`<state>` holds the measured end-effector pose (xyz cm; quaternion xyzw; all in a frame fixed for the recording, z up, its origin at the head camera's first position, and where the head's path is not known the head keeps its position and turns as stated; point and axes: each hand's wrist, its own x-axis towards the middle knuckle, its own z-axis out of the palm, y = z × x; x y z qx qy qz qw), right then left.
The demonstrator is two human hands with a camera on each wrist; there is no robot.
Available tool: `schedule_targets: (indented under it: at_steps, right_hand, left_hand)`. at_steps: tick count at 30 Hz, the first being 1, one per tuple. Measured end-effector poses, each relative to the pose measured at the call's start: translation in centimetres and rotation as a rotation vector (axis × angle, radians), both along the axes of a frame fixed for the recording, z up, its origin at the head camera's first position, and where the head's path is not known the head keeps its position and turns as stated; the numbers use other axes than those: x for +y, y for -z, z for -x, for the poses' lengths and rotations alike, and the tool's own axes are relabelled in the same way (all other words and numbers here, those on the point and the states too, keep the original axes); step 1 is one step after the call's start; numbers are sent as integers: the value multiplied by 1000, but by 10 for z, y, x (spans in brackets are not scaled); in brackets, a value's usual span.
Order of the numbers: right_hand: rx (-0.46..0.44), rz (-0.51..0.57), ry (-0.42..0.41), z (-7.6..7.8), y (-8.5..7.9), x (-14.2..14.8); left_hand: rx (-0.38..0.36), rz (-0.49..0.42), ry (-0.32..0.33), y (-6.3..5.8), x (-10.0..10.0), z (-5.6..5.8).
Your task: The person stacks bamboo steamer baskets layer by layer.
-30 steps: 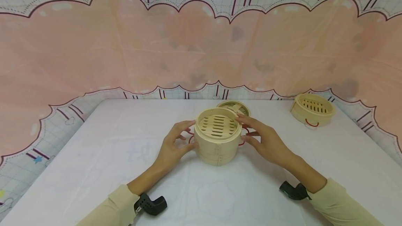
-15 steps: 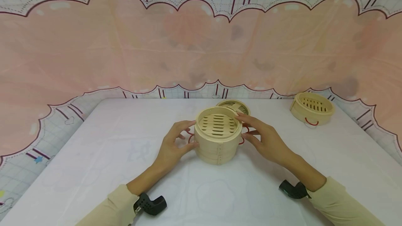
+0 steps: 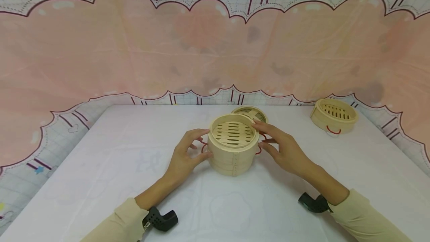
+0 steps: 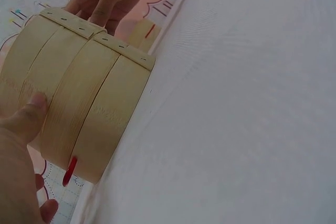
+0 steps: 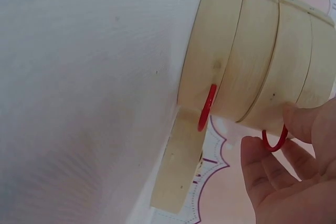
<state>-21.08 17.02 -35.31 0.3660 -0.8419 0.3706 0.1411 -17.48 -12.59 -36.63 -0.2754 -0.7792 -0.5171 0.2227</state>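
Two round bamboo steamer baskets stand stacked in the middle of the table in the head view. The upper basket shows a slotted floor; beneath it sits the lower basket. My left hand grips the upper basket from the left, its thumb pressed on the bamboo wall. From the right, my right hand holds the same basket, with the thumb on its side and a finger at the rim. Red loop handles stick out beside the fingers. Parts of the fingers behind the wall are hidden.
Directly behind the stack lies a round bamboo lid, partly covered by it. Another slotted steamer basket with a red handle stands at the table's back right. A patterned cloth backdrop rises behind the white table.
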Motion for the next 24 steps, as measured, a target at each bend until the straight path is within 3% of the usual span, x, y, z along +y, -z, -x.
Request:
schedule_targets:
  at_steps: [19,24]
  right_hand:
    - [46,21,-11,0,0,0]
    - [50,25,-10,0,0,0]
  left_hand:
    - [12,1,12,2,0,0]
    - [11,0,34,23,-6,16]
